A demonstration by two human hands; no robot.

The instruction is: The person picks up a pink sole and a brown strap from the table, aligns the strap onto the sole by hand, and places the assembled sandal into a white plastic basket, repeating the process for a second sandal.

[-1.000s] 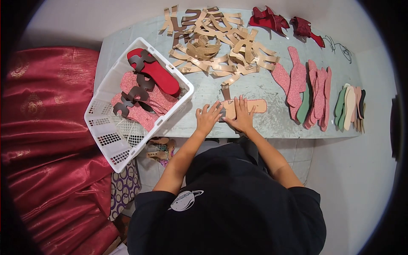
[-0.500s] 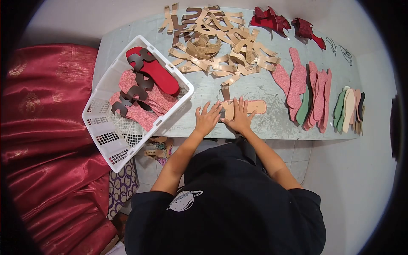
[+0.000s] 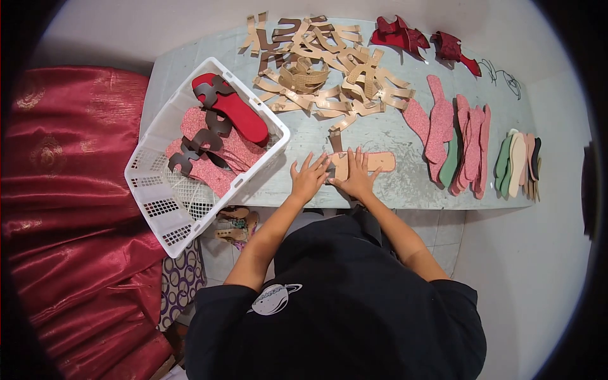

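Observation:
A tan sole with a pink edge [image 3: 384, 161] lies sideways near the table's front edge, with a brown strap [image 3: 335, 141] sticking out above its left part. My left hand [image 3: 308, 180] rests with spread fingers at the sole's left end, fingertips at the strap's base. Across the middle of the sole lies my right hand [image 3: 358, 182], flat, its fingers apart and pointing away from me. The hands cover part of the sole and strap.
On the left stands a white basket [image 3: 213, 218] holding a red sole [image 3: 244, 120], pink soles and brown straps. Beige straps [image 3: 304, 76] are heaped at the back. Pink soles [image 3: 438, 130] and coloured soles [image 3: 516, 164] lie right, red pieces [image 3: 399, 37] behind.
The camera view has shifted slightly. Both hands stay on the sole in nearly the same pose.

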